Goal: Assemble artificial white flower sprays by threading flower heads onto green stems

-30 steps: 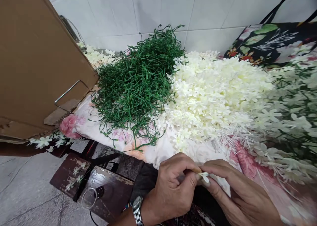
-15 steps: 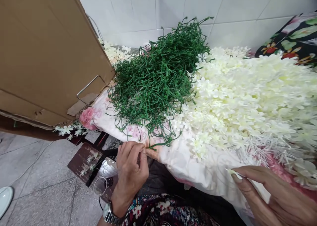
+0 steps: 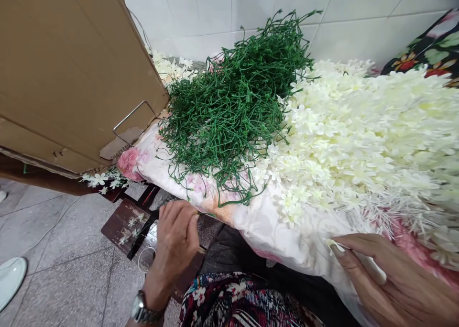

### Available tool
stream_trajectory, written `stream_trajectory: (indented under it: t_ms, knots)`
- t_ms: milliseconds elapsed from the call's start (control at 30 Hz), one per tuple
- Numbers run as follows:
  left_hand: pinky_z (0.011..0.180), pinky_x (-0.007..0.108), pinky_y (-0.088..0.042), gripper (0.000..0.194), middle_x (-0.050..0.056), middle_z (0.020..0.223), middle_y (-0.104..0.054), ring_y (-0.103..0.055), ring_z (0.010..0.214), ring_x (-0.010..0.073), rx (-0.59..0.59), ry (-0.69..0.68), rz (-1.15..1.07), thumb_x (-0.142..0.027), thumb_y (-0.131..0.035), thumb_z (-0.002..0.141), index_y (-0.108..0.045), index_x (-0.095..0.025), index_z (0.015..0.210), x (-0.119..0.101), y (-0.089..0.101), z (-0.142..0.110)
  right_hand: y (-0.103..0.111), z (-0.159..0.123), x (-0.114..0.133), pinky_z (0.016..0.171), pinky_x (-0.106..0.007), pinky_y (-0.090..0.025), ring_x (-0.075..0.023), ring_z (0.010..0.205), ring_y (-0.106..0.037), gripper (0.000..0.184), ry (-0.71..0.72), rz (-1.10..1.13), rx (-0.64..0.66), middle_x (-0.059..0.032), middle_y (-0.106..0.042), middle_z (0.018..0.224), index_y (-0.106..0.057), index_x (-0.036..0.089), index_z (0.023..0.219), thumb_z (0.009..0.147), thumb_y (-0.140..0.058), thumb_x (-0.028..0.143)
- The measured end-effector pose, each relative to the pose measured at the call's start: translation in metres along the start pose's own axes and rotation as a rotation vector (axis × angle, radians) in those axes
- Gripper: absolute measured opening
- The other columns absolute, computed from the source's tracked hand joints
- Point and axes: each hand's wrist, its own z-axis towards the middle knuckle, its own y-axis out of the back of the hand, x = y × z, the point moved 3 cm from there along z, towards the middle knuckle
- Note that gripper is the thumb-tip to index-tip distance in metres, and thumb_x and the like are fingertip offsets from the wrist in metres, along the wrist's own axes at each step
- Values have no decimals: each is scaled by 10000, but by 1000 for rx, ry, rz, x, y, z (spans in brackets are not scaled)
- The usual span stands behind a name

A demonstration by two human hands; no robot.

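My left hand (image 3: 176, 234) is low at the near edge of the floral cloth (image 3: 251, 222), its fingers pinched together on the tip of a thin green stem that trails out of the pile of green stems (image 3: 233, 102). A metal watch (image 3: 141, 311) is on that wrist. My right hand (image 3: 387, 279) rests at the lower right on the cloth, thumb and fingers closed on a small white flower (image 3: 332, 245). Just beyond it spreads the heap of cream-white artificial flowers (image 3: 358, 136).
A large cardboard box (image 3: 71, 69) leans at the left with a wire handle. A dark floral bag (image 3: 430, 49) sits at the far right against the white tiled wall. Below the cloth is a dark wooden stool (image 3: 124, 222); a white dish (image 3: 10, 279) lies on the floor.
My hands have parted: the left moved out to the cloth's edge by the green stems and then drew back slightly, while the right stayed at the lower right with the white flower.
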Motion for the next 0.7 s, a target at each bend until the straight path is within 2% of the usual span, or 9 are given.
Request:
stream_trajectory:
  t_ms: [33,100,167,233,300,367,433,567,700]
  knots:
    - [680,335,-416,167,33,724,-598,-554,719,196,20,6,-66,-71,-475,802,-540,-196,713,1,7,0,1,0,2,625,-254,-523,-157,605,-647,174,-18,15,-1,-4,-637,687,-586,262,808,813,-545,93]
    - [638,288,-443,164,19,711,-588,-566,695,167,111,77,-296,-56,-482,796,-544,-191,725,-2,17,1,2,1,6,586,-236,-511,-147,589,-636,161,34,56,19,-7,-634,686,-587,253,828,793,-581,97]
    - [636,263,-468,149,28,748,-605,-595,737,161,164,139,-589,-57,-491,798,-565,-184,772,-18,19,4,3,2,12,554,-217,-503,-129,566,-615,173,107,129,53,-9,-636,701,-588,243,861,780,-594,90]
    - [634,261,-485,148,39,791,-609,-611,725,151,206,231,-878,-65,-490,808,-573,-175,753,-40,9,7,1,2,18,537,-204,-502,-118,575,-603,146,109,260,126,-18,-624,722,-578,227,874,801,-567,102]
    - [557,241,-479,156,36,809,-565,-585,602,108,304,349,-1129,-82,-498,807,-546,-160,681,-64,-10,7,-2,2,24,532,-196,-497,-113,616,-605,111,69,396,232,-16,-599,713,-565,214,871,833,-524,118]
    - [437,202,-414,168,19,817,-514,-493,480,54,404,480,-1348,-117,-487,818,-504,-157,656,-83,-29,5,-3,2,28,530,-190,-487,-100,619,-591,116,44,466,281,-6,-583,705,-557,207,871,837,-516,104]
    - [415,179,-351,143,-1,779,-484,-418,474,41,454,548,-1444,-115,-494,799,-497,-159,663,-94,-42,2,-2,1,30,535,-192,-480,-93,616,-578,121,29,471,270,-3,-580,705,-562,197,873,830,-521,91]
    - [552,191,-357,108,-24,671,-459,-419,606,87,533,581,-1430,-75,-526,729,-510,-165,672,-104,-54,-3,2,-1,29,531,-202,-476,-101,616,-571,111,18,402,215,-17,-584,697,-591,168,849,826,-510,96]
    - [545,199,-331,111,-36,616,-448,-392,580,93,582,582,-1459,-196,-595,753,-527,-165,670,-111,-57,-6,3,-2,30,525,-204,-466,-98,595,-559,115,43,377,198,-14,-569,670,-600,154,828,823,-505,89]
